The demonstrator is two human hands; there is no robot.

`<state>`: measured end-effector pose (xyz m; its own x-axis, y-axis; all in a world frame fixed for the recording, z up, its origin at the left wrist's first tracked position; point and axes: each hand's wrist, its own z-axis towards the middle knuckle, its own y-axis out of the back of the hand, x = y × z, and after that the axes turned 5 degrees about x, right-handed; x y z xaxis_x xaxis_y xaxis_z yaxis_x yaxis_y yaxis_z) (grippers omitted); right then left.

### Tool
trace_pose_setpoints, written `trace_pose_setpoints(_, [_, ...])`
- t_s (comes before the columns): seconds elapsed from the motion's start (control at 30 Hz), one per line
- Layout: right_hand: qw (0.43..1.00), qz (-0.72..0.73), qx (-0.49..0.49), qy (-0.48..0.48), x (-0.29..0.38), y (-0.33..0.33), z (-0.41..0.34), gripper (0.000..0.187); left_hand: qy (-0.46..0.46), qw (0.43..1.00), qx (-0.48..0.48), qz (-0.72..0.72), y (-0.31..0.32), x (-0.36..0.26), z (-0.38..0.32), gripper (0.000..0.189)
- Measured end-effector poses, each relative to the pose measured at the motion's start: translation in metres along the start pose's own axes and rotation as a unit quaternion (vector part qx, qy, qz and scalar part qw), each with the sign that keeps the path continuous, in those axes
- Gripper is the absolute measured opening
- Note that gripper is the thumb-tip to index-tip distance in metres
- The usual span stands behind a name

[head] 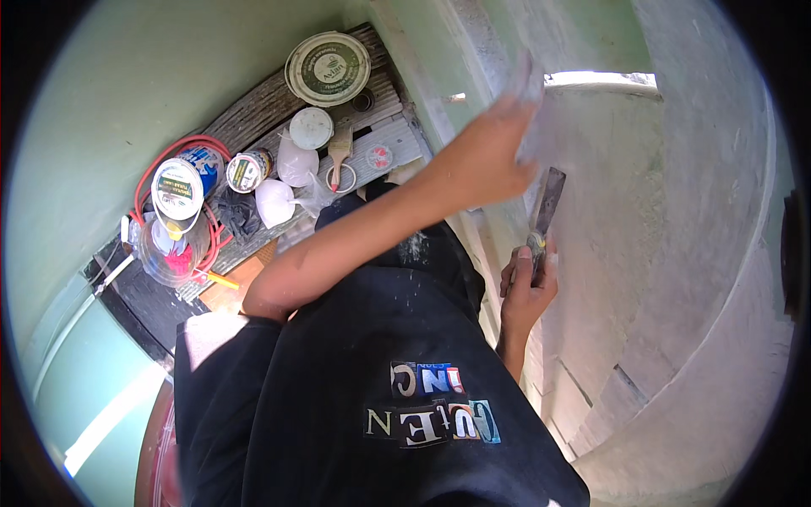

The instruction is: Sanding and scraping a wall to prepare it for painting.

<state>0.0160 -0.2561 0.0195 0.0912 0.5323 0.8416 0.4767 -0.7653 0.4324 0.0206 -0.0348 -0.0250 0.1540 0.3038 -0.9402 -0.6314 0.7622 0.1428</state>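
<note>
My right hand [531, 288] grips the handle of a putty knife [549, 201], its narrow dark blade pointing away from me. Smears of pale material mark the handle near the blade. My left arm reaches across my body to the right, and my left hand [512, 142] is blurred beside the pale, patchy wall [608, 190]. Its fingers look grey with dust. A grey blur lies along the palm side; whether that is something held cannot be made out.
On the left, a plank bench [393, 136] carries an Avian paint-bucket lid [328, 68], a paintbrush [340, 147], a blue-and-white paint pail [179, 189], a small can [246, 172], white-filled plastic bags [275, 203], a black bag [239, 212] and a red hose [166, 151]. A yellow-orange stick [223, 281] lies nearer.
</note>
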Motion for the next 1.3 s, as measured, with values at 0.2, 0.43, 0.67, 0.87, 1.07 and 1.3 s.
trace_pose_setpoints(0.2, [0.999,0.002,0.017,0.031,0.003,0.006,0.011,0.049,0.162,0.956,0.21,-0.128,0.007,-0.015,-0.039,0.084])
trace_pose_setpoints(0.43, [0.993,0.058,0.071,0.069,0.043,-0.015,0.037,0.048,0.035,0.996,0.039,-0.071,-0.004,0.003,-0.019,0.08])
trace_pose_setpoints(0.67, [0.989,0.025,0.096,0.108,0.057,-0.036,0.068,0.047,0.085,0.985,0.043,-0.146,0.005,-0.015,-0.044,0.083])
trace_pose_setpoints(0.87, [0.988,0.001,0.114,0.107,0.059,-0.039,0.07,0.043,0.018,0.994,0.012,-0.104,-0.011,-0.002,-0.038,0.086])
trace_pose_setpoints(1.07, [0.988,0.011,0.104,0.113,0.063,-0.042,0.076,0.043,0.031,0.994,0.026,-0.103,-0.016,-0.004,-0.039,0.086])
trace_pose_setpoints(1.3, [0.992,-0.007,0.079,0.093,0.066,-0.044,0.069,0.044,0.042,0.991,0.049,-0.118,-0.013,-0.003,-0.033,0.085])
